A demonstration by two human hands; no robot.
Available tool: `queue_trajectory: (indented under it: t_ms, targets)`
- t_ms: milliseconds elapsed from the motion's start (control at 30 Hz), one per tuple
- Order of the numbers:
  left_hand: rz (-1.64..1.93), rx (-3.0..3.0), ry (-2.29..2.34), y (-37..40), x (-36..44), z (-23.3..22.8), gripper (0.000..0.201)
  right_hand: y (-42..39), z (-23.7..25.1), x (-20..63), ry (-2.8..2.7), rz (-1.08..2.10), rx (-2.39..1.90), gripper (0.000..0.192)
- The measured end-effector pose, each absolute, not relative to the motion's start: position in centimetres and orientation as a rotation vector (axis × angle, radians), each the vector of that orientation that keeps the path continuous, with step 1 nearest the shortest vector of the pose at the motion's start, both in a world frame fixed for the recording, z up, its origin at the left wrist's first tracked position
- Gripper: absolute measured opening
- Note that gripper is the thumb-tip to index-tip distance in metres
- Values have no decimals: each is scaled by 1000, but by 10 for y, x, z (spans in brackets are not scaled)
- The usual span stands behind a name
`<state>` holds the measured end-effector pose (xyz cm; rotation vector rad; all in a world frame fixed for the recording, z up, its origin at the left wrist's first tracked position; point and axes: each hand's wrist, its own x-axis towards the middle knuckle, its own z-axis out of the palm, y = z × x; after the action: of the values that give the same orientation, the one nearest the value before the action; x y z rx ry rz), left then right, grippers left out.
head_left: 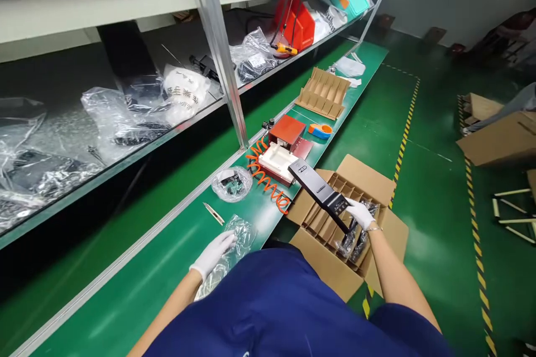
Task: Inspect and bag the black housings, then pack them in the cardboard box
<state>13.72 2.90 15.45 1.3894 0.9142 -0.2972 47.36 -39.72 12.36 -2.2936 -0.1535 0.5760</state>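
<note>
My right hand, in a white glove, is closed on the near end of a long black panel-like device with ports or buttons. The device is tilted over an open cardboard box, its far end beside the bench. Inside the box are cardboard dividers and several dark parts wrapped in clear plastic. My left hand, also gloved in white, lies at the bench's near edge with its fingers closed on a crumpled clear plastic bag.
On the green bench are a utility knife, a bag of small black parts, a coiled orange hose, a red-and-white fixture, a tape roll and cardboard dividers. A metal post supports the shelf.
</note>
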Motion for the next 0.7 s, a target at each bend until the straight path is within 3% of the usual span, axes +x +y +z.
queue_trajectory:
  t_ms: [300,700]
  targets:
    - [-265,1446,971,36,146,168,106,-368,107,547,-205,719,-2144,48]
    - [-178,1394,1107,26,131,170,89,-357,84,586,-256,788,-2142,25]
